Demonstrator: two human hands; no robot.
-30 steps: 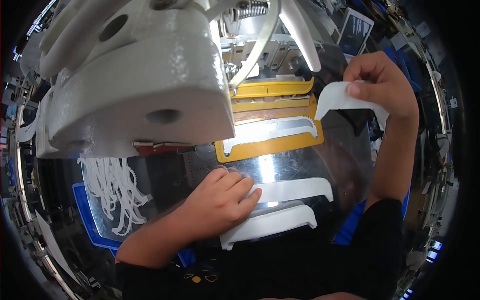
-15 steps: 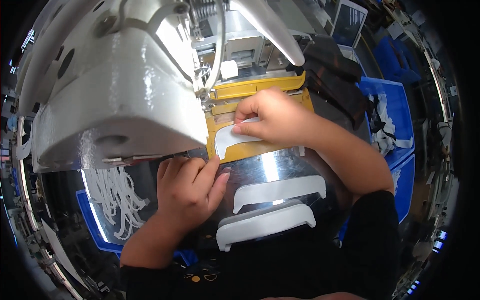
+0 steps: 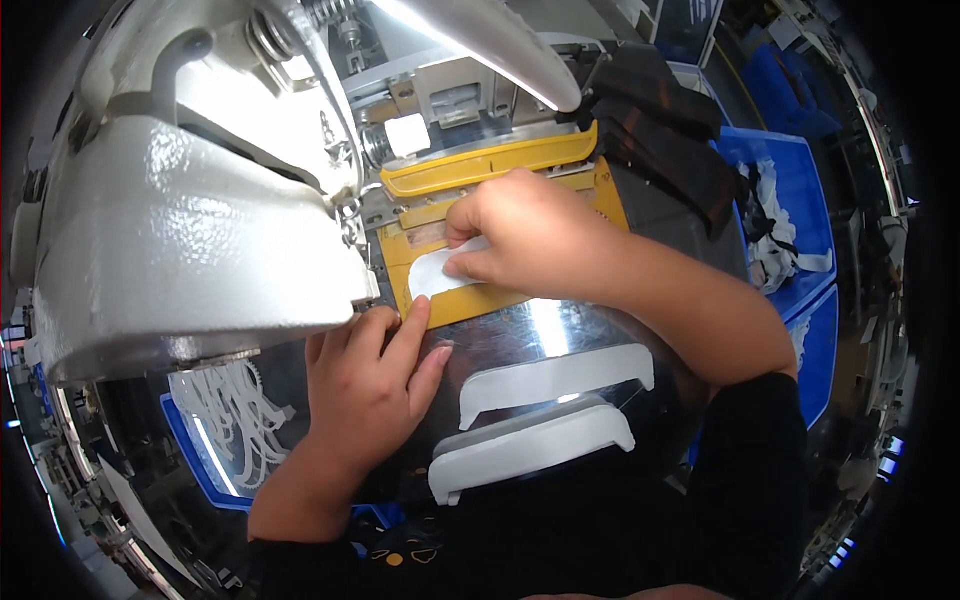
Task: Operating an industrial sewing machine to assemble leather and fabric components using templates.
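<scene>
A white curved fabric piece (image 3: 430, 273) lies on a flat yellow template plate (image 3: 462, 304). My right hand (image 3: 545, 240) pinches it between thumb and fingers and covers its right part. At the piece's lower left corner rests the index fingertip of my left hand (image 3: 362, 385); that hand's thumb stands apart and it grips nothing. Just behind the plate runs a raised yellow bar (image 3: 490, 165). To the left looms the white head of a sewing machine (image 3: 190, 250), close above my left fingers.
Nearer me on the shiny table are a single white piece (image 3: 555, 382) and a stack of white pieces (image 3: 530, 452). White scalloped strips (image 3: 235, 415) hang at the left over a blue bin (image 3: 185, 450). Dark cloth (image 3: 665, 150) and another blue bin (image 3: 815, 190) stand right.
The white piece has shifted left and lies flatter on the yellow plate. My left index finger has come onto its corner. The machine and plate appear further left in view.
</scene>
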